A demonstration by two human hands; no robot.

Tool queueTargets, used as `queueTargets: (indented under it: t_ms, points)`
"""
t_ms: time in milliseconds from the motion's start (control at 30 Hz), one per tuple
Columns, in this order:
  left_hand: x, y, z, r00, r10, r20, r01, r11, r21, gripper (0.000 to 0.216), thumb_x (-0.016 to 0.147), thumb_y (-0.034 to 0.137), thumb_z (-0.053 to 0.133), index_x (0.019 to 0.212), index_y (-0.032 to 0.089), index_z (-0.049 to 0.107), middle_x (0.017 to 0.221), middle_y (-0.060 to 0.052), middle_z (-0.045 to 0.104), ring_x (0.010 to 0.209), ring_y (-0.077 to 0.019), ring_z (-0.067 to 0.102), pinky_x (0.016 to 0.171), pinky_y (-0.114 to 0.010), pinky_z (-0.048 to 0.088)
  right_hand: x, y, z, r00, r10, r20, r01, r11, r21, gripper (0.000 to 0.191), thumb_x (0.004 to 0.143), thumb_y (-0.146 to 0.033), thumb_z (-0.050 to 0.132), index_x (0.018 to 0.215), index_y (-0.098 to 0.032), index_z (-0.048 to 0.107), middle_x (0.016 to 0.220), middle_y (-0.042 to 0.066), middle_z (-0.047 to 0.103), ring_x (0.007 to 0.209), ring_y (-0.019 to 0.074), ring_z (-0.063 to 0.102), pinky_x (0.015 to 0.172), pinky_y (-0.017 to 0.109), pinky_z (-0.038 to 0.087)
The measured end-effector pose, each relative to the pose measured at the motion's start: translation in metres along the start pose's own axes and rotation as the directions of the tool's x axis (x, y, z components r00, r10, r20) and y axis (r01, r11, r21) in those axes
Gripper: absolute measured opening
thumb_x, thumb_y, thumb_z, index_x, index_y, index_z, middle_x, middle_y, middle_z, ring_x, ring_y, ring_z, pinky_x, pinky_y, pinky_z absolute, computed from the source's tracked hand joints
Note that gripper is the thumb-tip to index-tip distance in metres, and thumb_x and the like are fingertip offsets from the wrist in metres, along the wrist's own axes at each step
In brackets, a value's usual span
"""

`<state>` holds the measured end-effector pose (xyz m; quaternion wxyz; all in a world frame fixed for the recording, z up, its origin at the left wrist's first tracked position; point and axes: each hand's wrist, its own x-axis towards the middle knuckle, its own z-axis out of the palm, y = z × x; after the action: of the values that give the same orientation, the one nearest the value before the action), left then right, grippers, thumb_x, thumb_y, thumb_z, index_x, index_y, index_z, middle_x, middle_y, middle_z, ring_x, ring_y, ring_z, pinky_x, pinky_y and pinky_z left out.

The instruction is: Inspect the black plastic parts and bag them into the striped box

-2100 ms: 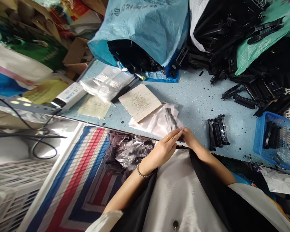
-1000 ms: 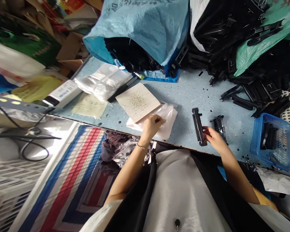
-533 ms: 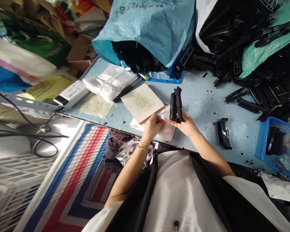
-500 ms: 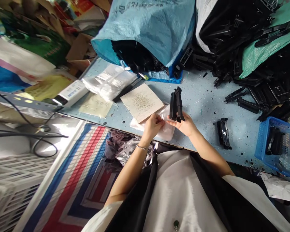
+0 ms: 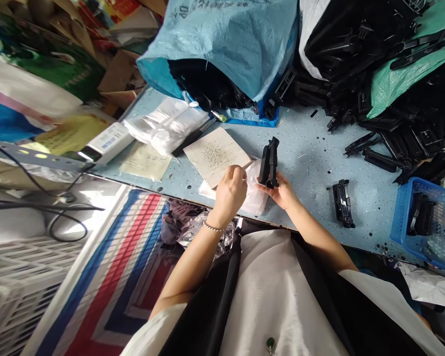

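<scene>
My right hand (image 5: 283, 191) grips a long black plastic part (image 5: 269, 162), which stands tilted upward from my fingers above the table. My left hand (image 5: 230, 192) is closed, knuckles up, at the near right edge of a pale square board (image 5: 214, 157). What its fingertips pinch, if anything, is hidden. A patch of tiny light-coloured pieces (image 5: 216, 155) lies scattered on the board. Under the board and between my hands is a clear plastic bag (image 5: 255, 200). Another black plastic part (image 5: 343, 203) lies on the table to the right of my right forearm.
A blue sack (image 5: 230, 44) holding black parts stands at the back. Many similar parts (image 5: 393, 148) are heaped at right. A blue basket (image 5: 400, 217) with black parts sits at the right edge. Clear bags (image 5: 166, 123) and a white box (image 5: 111, 143) lie at left.
My left hand has moved left and up, away from the black part, and turned knuckles up over the board's edge. The right hand still holds the part nearly in place.
</scene>
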<state>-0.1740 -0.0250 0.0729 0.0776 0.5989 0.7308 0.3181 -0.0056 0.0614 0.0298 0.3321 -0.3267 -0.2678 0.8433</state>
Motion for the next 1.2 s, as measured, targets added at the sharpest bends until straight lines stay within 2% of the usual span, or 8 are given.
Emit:
queueTargets:
  t_ms: [167, 333, 400, 533, 667, 867, 967, 1200]
  points:
    - [0.004, -0.017, -0.002, 0.990, 0.055, 0.133, -0.057, 0.998, 0.012, 0.039, 0.088, 0.002, 0.042, 0.102, 0.019, 0.074, 0.114, -0.010, 0.073, 0.096, -0.0222, 0.071, 0.078, -0.032, 0.058, -0.048, -0.026, -0.018, 0.971, 0.234, 0.060, -0.234, 0.972, -0.003, 0.025, 0.086, -0.039, 0.070, 0.102, -0.022, 0.061, 0.081, -0.001, 0.067, 0.060, 0.0102, 0.059, 0.050, 0.020, 0.054]
    - [0.002, -0.027, -0.001, 0.979, 0.032, 0.200, 0.007, 0.981, -0.194, 0.056, 0.090, 0.007, 0.042, 0.143, 0.015, 0.056, 0.136, -0.015, 0.066, 0.114, -0.0217, 0.069, 0.099, -0.035, 0.057, -0.082, -0.013, -0.029, 0.757, 0.582, 0.299, -0.638, 0.756, 0.144, 0.031, 0.097, -0.031, 0.057, 0.120, -0.011, 0.061, 0.080, 0.000, 0.063, 0.052, 0.0056, 0.044, 0.038, 0.010, 0.042]
    - [-0.003, -0.021, 0.001, 0.981, 0.052, 0.188, -0.013, 0.979, -0.202, 0.060, 0.090, 0.007, 0.042, 0.149, 0.015, 0.050, 0.144, -0.016, 0.061, 0.125, -0.0236, 0.064, 0.107, -0.039, 0.054, -0.076, 0.003, -0.026, 0.738, 0.597, 0.313, -0.665, 0.721, 0.193, 0.028, 0.099, -0.028, 0.055, 0.120, -0.011, 0.060, 0.080, 0.000, 0.062, 0.054, 0.0048, 0.047, 0.041, 0.008, 0.045]
    - [-0.024, 0.008, 0.000, 0.964, 0.209, 0.167, -0.170, 0.961, -0.218, 0.056, 0.096, 0.010, 0.039, 0.151, 0.017, 0.047, 0.149, -0.016, 0.056, 0.138, -0.0250, 0.055, 0.115, -0.043, 0.049, -0.054, 0.020, -0.019, 0.858, 0.486, 0.165, -0.504, 0.860, 0.087, 0.020, 0.095, -0.029, 0.064, 0.108, -0.014, 0.064, 0.079, 0.001, 0.067, 0.053, 0.0050, 0.052, 0.043, 0.010, 0.049]
    - [-0.045, 0.028, -0.002, 0.946, 0.271, 0.179, -0.241, 0.955, -0.172, 0.041, 0.096, 0.007, 0.037, 0.124, 0.017, 0.065, 0.142, -0.016, 0.059, 0.117, -0.0233, 0.069, 0.094, -0.037, 0.062, -0.050, 0.013, -0.021, 0.958, 0.284, 0.032, -0.284, 0.959, -0.010, 0.022, 0.077, -0.022, 0.081, 0.091, -0.016, 0.066, 0.070, 0.000, 0.067, 0.053, 0.0088, 0.060, 0.048, 0.016, 0.053]
    - [-0.041, 0.004, 0.012, 0.990, 0.112, 0.087, -0.120, 0.989, 0.082, 0.062, 0.091, 0.001, 0.035, 0.150, 0.015, 0.047, 0.157, -0.022, 0.046, 0.128, -0.0317, 0.064, 0.087, -0.039, 0.065, -0.065, -0.001, -0.035, 0.912, 0.402, 0.076, -0.409, 0.889, 0.204, 0.018, 0.091, -0.029, 0.065, 0.102, -0.015, 0.068, 0.079, 0.002, 0.067, 0.057, 0.0077, 0.053, 0.044, 0.014, 0.049]
    - [-0.038, 0.009, 0.020, 0.970, 0.222, 0.098, -0.218, 0.975, -0.043, 0.074, 0.091, 0.001, 0.037, 0.162, 0.019, 0.026, 0.164, -0.019, 0.038, 0.147, -0.0308, 0.047, 0.106, -0.042, 0.057, -0.067, 0.002, -0.036, 0.865, 0.469, 0.181, -0.502, 0.824, 0.263, 0.021, 0.095, -0.027, 0.059, 0.110, -0.013, 0.066, 0.081, 0.002, 0.066, 0.056, 0.0067, 0.049, 0.043, 0.012, 0.048]
    - [-0.047, 0.028, 0.018, 0.934, 0.337, 0.115, -0.287, 0.904, -0.318, 0.076, 0.095, 0.002, 0.035, 0.164, 0.028, 0.021, 0.164, -0.012, 0.040, 0.153, -0.0249, 0.037, 0.123, -0.046, 0.039, -0.068, -0.007, -0.034, 0.930, 0.360, 0.080, -0.368, 0.916, 0.162, 0.014, 0.088, -0.028, 0.071, 0.095, -0.016, 0.067, 0.073, -0.001, 0.062, 0.053, 0.0052, 0.048, 0.043, 0.010, 0.045]
